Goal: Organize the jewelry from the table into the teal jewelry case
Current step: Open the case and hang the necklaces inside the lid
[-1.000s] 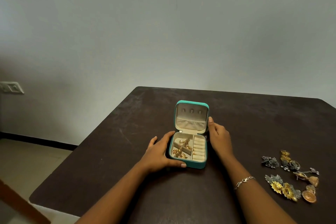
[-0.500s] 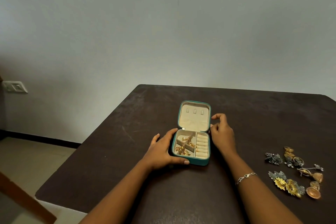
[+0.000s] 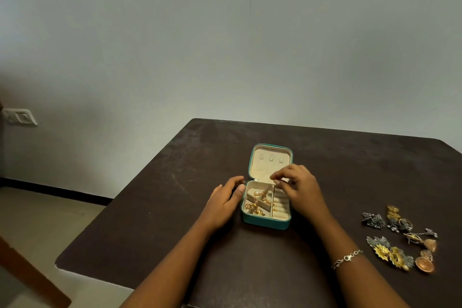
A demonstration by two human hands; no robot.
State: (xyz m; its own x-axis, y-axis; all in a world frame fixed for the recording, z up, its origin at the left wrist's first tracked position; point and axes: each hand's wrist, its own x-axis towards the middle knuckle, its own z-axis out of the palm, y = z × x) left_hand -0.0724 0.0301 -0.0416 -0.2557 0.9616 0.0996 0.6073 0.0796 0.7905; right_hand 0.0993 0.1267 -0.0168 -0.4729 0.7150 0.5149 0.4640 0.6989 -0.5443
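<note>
A teal jewelry case [image 3: 265, 224] lies open on a dark table [image 3: 175, 207], with bare tabletop behind it up to the far edge and to its left. The lid [image 3: 262, 169] lies folded back, showing three small tabs [image 3: 271, 157] on cream lining. In the base, the left compartments hold tangled gold chains [image 3: 257, 202]; the right column is a row of ring rolls [image 3: 280, 207]. The left hand [image 3: 222, 204] rests relaxed against the case's left wall. The right hand [image 3: 300, 187] hovers over the hinge, fingers bunched; whether it pinches anything is unclear. One bracelet [image 3: 347, 257] circles that wrist. Loose jewelry [image 3: 393, 256], silver and gold, sits well right of the case, too clustered to count.
</note>
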